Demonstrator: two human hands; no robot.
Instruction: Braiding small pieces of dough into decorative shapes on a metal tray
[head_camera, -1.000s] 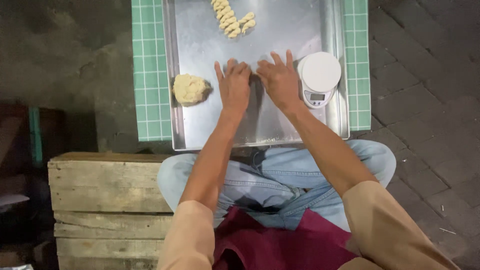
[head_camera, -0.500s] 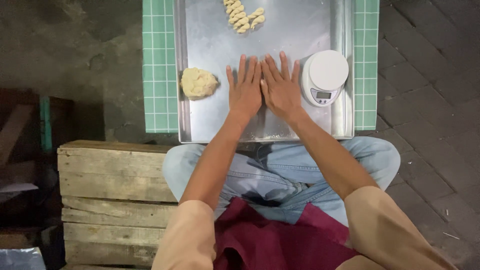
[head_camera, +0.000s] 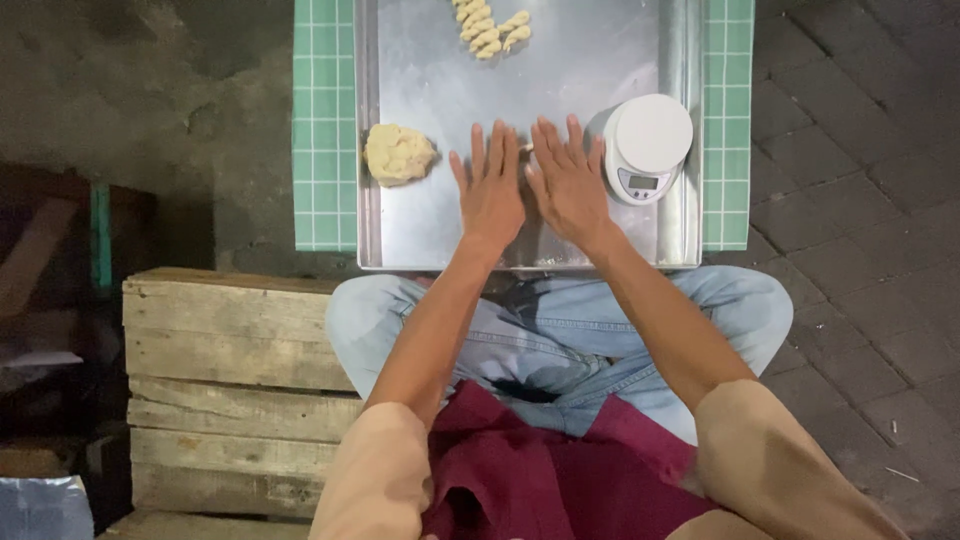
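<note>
**A:** What lies nearest the camera?

**B:** A dark red apron (head_camera: 520, 480) of soft cloth over the lap, tan sleeves on both arms, and pale blue denim jeans (head_camera: 560, 330) on crossed legs. To the person's left stands a rough wooden pallet (head_camera: 230, 380) of weathered grey planks.

**A:** And the hands?

**B:** Both reach forward onto a shiny metal tray (head_camera: 430, 220), flat and rectangular with a low raised rim. The left hand (head_camera: 490, 190) lies palm down, fingers straight and close together, gripping nothing. The right hand (head_camera: 565, 185) lies just beside it, also flat and open, fingers slightly spread. A thin pale strip of dough (head_camera: 524, 148) peeks out between the fingers of the two hands; most of it is hidden beneath the palms.

**A:** What else sits on the tray?

**B:** Left of the left hand, near the tray's rim, a rough, lumpy ball of dough (head_camera: 398, 153), pale yellow. Just right of the right hand, a small round white kitchen scale (head_camera: 647, 145) of smooth plastic with a little grey display.

**A:** Further off?

**B:** At the tray's far end, a cluster of short twisted dough pieces (head_camera: 492, 28). Under the tray, a worktop (head_camera: 322, 120) of small green square tiles with white grout. Dark paving bricks (head_camera: 850, 200) lie to the right.
</note>
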